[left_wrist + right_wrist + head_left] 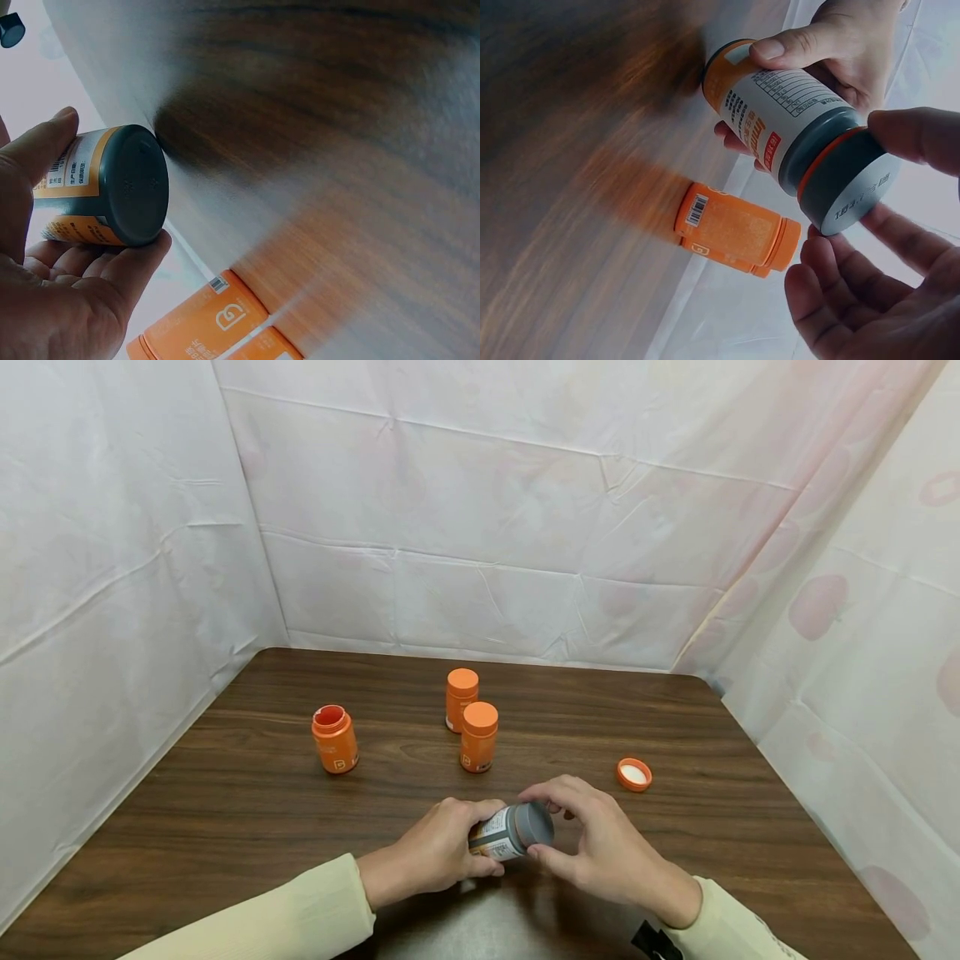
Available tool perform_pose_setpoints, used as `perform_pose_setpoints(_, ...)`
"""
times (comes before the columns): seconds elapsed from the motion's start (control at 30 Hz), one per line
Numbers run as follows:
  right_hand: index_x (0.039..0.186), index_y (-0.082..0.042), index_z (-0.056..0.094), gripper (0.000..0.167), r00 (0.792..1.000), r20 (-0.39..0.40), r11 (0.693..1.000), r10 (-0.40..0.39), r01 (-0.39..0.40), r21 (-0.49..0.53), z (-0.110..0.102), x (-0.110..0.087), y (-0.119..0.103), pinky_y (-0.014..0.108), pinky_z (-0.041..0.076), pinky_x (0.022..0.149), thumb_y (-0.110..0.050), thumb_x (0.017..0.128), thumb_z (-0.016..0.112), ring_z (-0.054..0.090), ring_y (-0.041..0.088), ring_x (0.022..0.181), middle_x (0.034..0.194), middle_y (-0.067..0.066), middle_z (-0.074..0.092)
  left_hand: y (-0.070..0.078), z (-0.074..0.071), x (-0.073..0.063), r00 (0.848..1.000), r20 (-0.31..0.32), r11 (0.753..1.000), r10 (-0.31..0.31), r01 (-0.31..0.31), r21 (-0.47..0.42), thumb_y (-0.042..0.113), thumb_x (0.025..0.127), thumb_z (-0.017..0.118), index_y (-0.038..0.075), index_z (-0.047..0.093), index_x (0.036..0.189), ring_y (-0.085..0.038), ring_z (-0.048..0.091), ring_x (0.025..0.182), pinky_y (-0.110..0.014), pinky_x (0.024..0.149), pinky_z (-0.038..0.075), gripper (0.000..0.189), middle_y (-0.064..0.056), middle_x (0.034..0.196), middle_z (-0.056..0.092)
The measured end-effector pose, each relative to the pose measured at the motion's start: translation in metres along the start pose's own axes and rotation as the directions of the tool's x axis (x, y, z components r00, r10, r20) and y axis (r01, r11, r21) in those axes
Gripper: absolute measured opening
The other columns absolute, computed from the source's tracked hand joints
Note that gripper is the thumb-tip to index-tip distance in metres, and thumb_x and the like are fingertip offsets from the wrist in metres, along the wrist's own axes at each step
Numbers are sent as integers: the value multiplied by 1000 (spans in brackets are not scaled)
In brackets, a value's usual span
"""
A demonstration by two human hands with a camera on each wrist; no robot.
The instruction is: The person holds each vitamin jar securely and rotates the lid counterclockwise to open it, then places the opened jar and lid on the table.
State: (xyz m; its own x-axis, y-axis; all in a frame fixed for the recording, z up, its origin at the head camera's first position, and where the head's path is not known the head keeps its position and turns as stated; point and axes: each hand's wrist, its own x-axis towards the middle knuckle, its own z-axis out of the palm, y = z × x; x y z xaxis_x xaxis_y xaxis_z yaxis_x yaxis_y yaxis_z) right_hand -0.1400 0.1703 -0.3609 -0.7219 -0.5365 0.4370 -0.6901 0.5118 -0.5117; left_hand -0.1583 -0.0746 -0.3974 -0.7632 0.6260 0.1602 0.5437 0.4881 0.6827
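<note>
Around the body of a grey supplement bottle with a white and orange label, my left hand holds it tilted on its side. The bottle's dark grey base faces the left wrist camera. My right hand pinches the grey screw cap between thumb and fingertips. A thin orange ring shows beneath the cap in the right wrist view. Its other fingers are bent loosely below the cap.
Two capped orange bottles stand beyond my hands. An uncapped orange bottle stands to the left. On the right an orange lid lies with its white inside up. Pale curtains border the brown wooden table.
</note>
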Motion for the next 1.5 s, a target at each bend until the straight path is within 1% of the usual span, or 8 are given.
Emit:
perform_pose_setpoints(0.07, 124, -22, 67, 57, 999, -2, 999, -35, 35, 4, 0, 0, 0, 33, 55, 84, -8, 73, 90, 60, 9, 101, 118, -13, 64, 0, 0, 0, 1000, 0, 1000, 2, -2, 0, 19, 77, 92, 30, 67, 119, 1, 62, 83, -22, 74, 52, 50, 16, 95, 67)
perform_pose_setpoints(0.2, 124, -24, 67, 64, 996, -12, 996, -84, 84, -4, 0, 0, 0, 35, 53, 90, 0, 69, 89, 58, 11, 110, 122, -9, 63, 0, 1, 0, 1000, 1, 1000, 4, -4, -3, 19, 78, 92, 30, 67, 119, 1, 62, 83, -21, 75, 52, 50, 17, 96, 67)
perform_pose_setpoints(0.47, 125, -23, 67, 67, 995, 6, 995, -99, 99, -12, 0, -1, 1, 35, 52, 92, 3, 68, 88, 56, 14, 113, 123, -6, 62, -1, 0, -1, 1000, -1, 1000, 9, -9, -4, 20, 78, 92, 30, 67, 120, 1, 62, 83, -21, 74, 52, 50, 16, 96, 68)
perform_pose_setpoints(0.6, 127, -25, 66, 69, 997, 13, 997, -82, 82, -16, -1, -1, 1, 35, 51, 93, 0, 68, 90, 56, 12, 114, 124, -8, 61, -1, 0, 0, 1000, 1, 1000, 11, -11, 3, 20, 78, 92, 29, 67, 120, 1, 62, 83, -21, 74, 52, 50, 16, 96, 68)
perform_pose_setpoints(0.8, 128, -28, 64, 54, 1000, -5, 1000, -2, 2, -15, -1, 0, -2, 36, 54, 91, -25, 80, 89, 59, 8, 110, 122, -11, 63, -1, 1, 0, 1000, -3, 1000, 13, -13, 9, 19, 77, 92, 29, 67, 116, 1, 62, 81, -21, 73, 52, 47, 16, 93, 66)
perform_pose_setpoints(1.0, 122, -30, 66, 44, 993, -42, 990, 112, -115, -83, -1, 1, -3, 31, 53, 81, -49, 86, 82, 59, 4, 94, 104, -17, 64, 0, 1, 0, 1000, -2, 1000, 0, 0, -3, 20, 78, 92, 30, 67, 117, 0, 62, 80, -21, 72, 52, 48, 15, 92, 66)
perform_pose_setpoints(1.23, 113, -24, 70, 40, 979, -68, 974, 190, -197, -109, 0, 2, -4, 27, 48, 68, -53, 86, 79, 56, 7, 81, 91, -14, 62, 0, 0, 0, 1000, -1, 1000, -7, 7, -6, 20, 78, 92, 30, 67, 117, 0, 62, 80, -21, 72, 52, 47, 16, 93, 66)
perform_pose_setpoints(1.5, 109, -24, 71, 44, 962, -33, 955, 273, -275, -116, -1, 5, -7, 24, 46, 66, -60, 85, 77, 56, 10, 79, 88, -14, 60, -2, 1, 0, 1000, -6, 1000, -8, 8, 13, 22, 78, 92, 29, 67, 116, 0, 61, 79, -20, 70, 51, 46, 16, 92, 65)
